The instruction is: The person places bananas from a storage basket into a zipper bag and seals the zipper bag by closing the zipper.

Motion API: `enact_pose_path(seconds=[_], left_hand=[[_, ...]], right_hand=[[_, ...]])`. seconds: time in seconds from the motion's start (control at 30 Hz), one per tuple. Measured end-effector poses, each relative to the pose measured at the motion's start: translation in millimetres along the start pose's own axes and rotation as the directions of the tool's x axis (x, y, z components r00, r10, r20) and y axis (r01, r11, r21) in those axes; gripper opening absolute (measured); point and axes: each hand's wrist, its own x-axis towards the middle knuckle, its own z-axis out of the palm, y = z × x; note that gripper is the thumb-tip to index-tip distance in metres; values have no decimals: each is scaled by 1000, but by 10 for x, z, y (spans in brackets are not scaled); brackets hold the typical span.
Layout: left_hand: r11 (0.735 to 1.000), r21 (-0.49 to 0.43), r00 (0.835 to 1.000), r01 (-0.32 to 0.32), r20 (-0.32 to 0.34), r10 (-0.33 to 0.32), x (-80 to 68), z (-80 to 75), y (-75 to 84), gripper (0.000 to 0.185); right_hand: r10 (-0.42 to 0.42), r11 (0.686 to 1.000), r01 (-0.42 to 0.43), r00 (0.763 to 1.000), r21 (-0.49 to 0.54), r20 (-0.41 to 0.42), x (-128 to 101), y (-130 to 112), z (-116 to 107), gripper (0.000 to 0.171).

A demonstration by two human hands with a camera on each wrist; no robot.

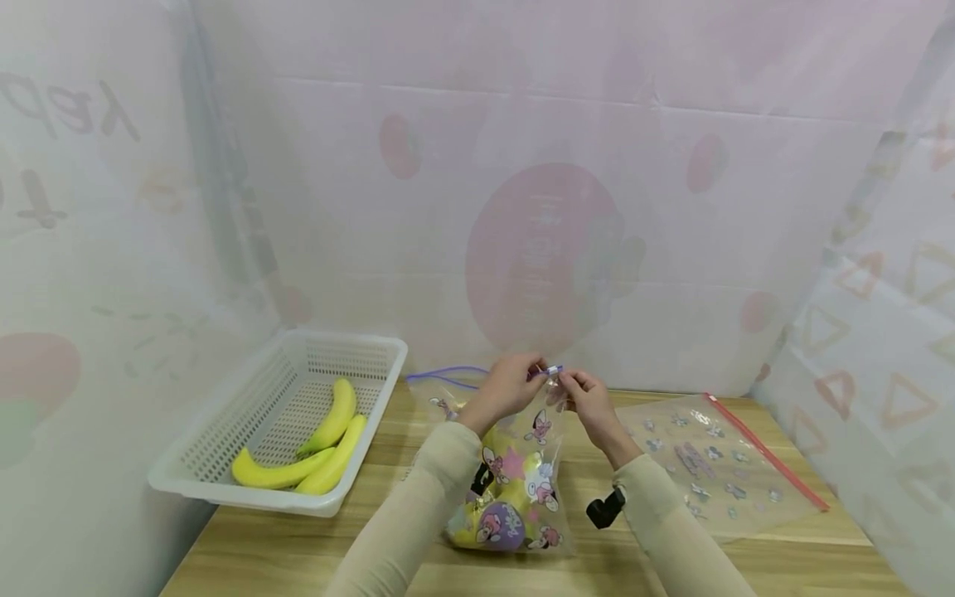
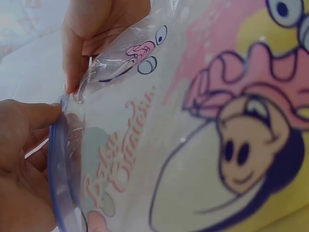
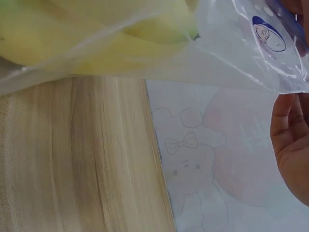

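Note:
A clear zip bag printed with cartoon figures stands on the table with yellow fruit inside, bananas by their look in the right wrist view. Its blue zip edge gapes along the left part. My left hand pinches the white slider near the right end of the zip. Close beside it, my right hand pinches the bag's top right corner between thumb and fingers. In the left wrist view the fingertips of both hands meet at the blue strip.
A white plastic basket holding several bananas stands at the left. Another clear bag with a red zip lies flat on the wooden table at the right. Printed curtains enclose the back and sides.

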Motion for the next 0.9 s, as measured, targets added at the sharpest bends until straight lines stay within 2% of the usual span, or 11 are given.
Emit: enact_pose_path(seconds=[0.13,0.33,0.63,0.9], left_hand=[[1000,-3,1000,7,-27,-7,6,30,7,10],[1000,-6,999,14,-30,-14,32,43,-13,16],[1000,7,1000,-7,-6,7,28,31,-29,18],[994,103,1000,-22,3,22,8,11,9,15]], right_hand=[[1,1000,-1,1000,-14,-3,-8,4,-7,26],[-49,999,50,997,-18,57,-17,-14,-11,39],[-82,995,88,990,-53,119,-22,-39,9,29],[-83,993,91,990,-71,115,-32,-50,23,24]])
